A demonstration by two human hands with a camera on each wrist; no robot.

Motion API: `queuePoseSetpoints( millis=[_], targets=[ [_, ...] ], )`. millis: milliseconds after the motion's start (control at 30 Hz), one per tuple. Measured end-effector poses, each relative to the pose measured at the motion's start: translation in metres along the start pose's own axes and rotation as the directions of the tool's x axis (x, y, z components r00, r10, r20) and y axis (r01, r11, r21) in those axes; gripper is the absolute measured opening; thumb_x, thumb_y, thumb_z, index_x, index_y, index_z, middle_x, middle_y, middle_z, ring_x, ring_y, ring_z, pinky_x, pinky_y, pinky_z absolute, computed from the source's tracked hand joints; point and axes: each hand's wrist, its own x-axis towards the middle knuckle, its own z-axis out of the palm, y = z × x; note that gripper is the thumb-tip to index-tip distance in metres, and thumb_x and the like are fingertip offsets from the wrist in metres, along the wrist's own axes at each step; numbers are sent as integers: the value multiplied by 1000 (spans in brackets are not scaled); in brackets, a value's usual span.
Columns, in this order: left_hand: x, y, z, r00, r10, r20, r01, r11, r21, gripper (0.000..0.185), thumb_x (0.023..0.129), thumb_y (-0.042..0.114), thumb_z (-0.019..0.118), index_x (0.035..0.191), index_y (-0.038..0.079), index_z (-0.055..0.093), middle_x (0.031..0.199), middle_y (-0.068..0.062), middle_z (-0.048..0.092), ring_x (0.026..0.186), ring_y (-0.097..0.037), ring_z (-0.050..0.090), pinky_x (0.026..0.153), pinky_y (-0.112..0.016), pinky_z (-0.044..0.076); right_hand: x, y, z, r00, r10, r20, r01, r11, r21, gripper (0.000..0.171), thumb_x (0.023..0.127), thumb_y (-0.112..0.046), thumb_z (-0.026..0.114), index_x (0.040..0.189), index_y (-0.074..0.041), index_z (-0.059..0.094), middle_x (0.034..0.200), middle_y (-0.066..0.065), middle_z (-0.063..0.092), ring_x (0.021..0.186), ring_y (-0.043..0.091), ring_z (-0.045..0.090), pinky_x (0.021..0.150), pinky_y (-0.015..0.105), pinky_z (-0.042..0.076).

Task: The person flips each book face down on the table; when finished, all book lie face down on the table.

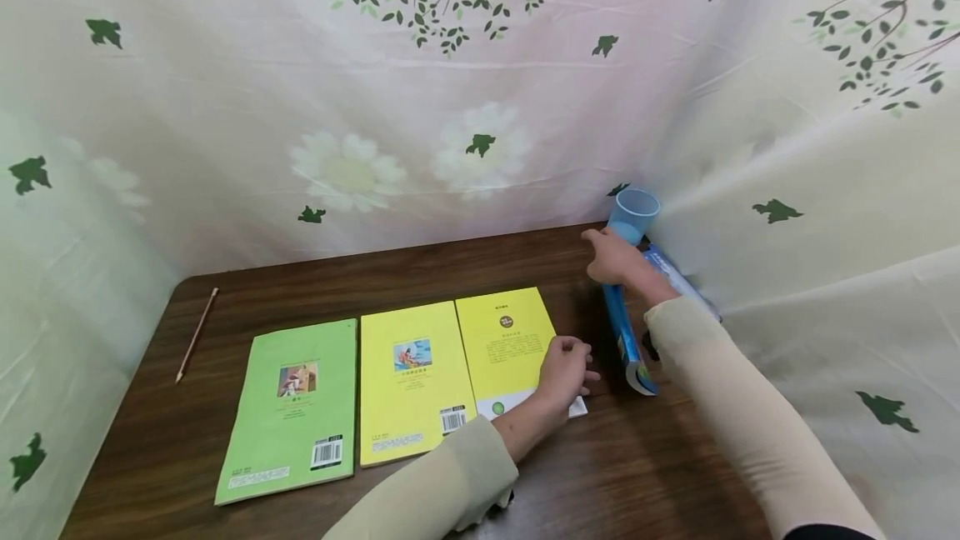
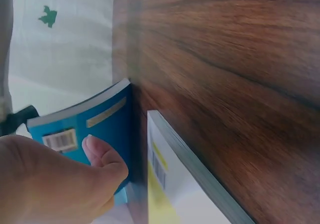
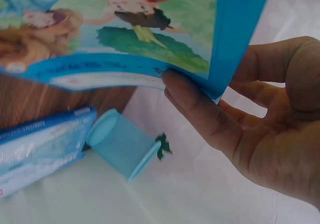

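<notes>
A blue picture book (image 1: 621, 327) stands tilted on edge at the right of the table. My right hand (image 1: 618, 261) grips it by its far end; the right wrist view shows the thumb (image 3: 192, 96) on the illustrated cover and fingers behind the corner. My left hand (image 1: 561, 373) hovers at the right edge of a yellow book (image 1: 517, 340), fingers loosely bent and holding nothing. In the left wrist view, the blue book's back cover (image 2: 107, 134) with a barcode shows beyond this hand; whether they touch is hidden.
Left of that book lie another yellow book (image 1: 412, 386) and a green book (image 1: 300, 407), side by side. A pencil (image 1: 197, 336) rests at the far left. In the back right corner stand a light blue mesh cup (image 3: 122, 144) and a blue-and-white pack (image 3: 45, 149) beside the curtain.
</notes>
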Motion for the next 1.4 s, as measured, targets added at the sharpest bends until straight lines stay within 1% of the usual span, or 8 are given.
queuePoseSetpoints(
  millis=[133, 267, 500, 700, 833, 1067, 1200, 1400],
  targets=[
    [3, 0, -7, 999, -40, 16, 39, 999, 37, 22, 99, 24, 54, 118, 13, 56, 112, -12, 67, 82, -18, 69, 62, -28, 53, -1, 10, -20, 999, -30, 24, 29, 997, 68, 66, 89, 2, 40, 155, 1, 27, 151, 35, 29, 82, 33, 51, 58, 34, 43],
    [3, 1, -12, 996, -80, 45, 75, 993, 91, 30, 98, 24, 56, 124, 10, 56, 109, -12, 63, 88, -23, 65, 60, -28, 54, -3, 16, -33, 999, -20, 45, 11, 981, 195, 72, 85, 6, 44, 155, 0, 27, 144, 32, 37, 70, 26, 48, 55, 31, 43],
    [4, -1, -18, 977, -193, 91, 180, 975, 132, 49, 99, 31, 56, 141, 6, 49, 115, -15, 59, 92, -26, 65, 63, -34, 60, -12, 24, -40, 990, 4, 139, -59, 916, 396, 80, 88, 2, 57, 158, -8, 20, 163, 28, 14, 124, 48, 41, 91, 56, 55],
    [5, -4, -20, 953, -250, 170, 244, 968, 55, 40, 101, 29, 51, 132, 5, 54, 98, -14, 65, 94, -31, 74, 69, -36, 63, -17, 38, -44, 985, -38, 167, -49, 874, 484, 86, 90, -3, 63, 160, -11, 13, 164, 27, 9, 135, 54, 35, 102, 63, 48],
    [5, -4, -21, 963, -210, 167, 206, 978, 39, 35, 101, 25, 54, 129, 4, 57, 96, -11, 69, 87, -24, 75, 56, -25, 58, -16, 47, -47, 984, -58, 171, -38, 858, 512, 87, 91, -3, 63, 160, -12, 11, 164, 27, 8, 134, 54, 34, 102, 63, 48],
    [5, -3, -29, 989, -88, 116, 80, 994, 69, 33, 98, 15, 61, 128, 4, 54, 98, -9, 67, 84, -22, 74, 50, -19, 46, -6, 60, -37, 985, -63, 158, -13, 898, 440, 84, 90, 3, 59, 161, -12, 16, 163, 28, 12, 132, 54, 33, 98, 61, 50],
    [3, -2, -31, 990, -81, 119, 71, 994, 82, 30, 96, 13, 64, 124, 8, 53, 94, -8, 65, 85, -26, 74, 50, -21, 46, 1, 69, -21, 987, -41, 155, -23, 922, 388, 80, 91, 2, 55, 161, -13, 17, 162, 28, 13, 125, 49, 36, 92, 55, 53],
    [2, -1, -34, 980, -127, 151, 119, 991, 59, 39, 93, 13, 66, 130, 9, 54, 97, -5, 65, 77, -22, 71, 51, -23, 47, 7, 74, 5, 989, 3, 151, -60, 926, 374, 75, 93, 3, 47, 160, -10, 16, 162, 29, 12, 127, 51, 32, 99, 64, 47]
  ],
)
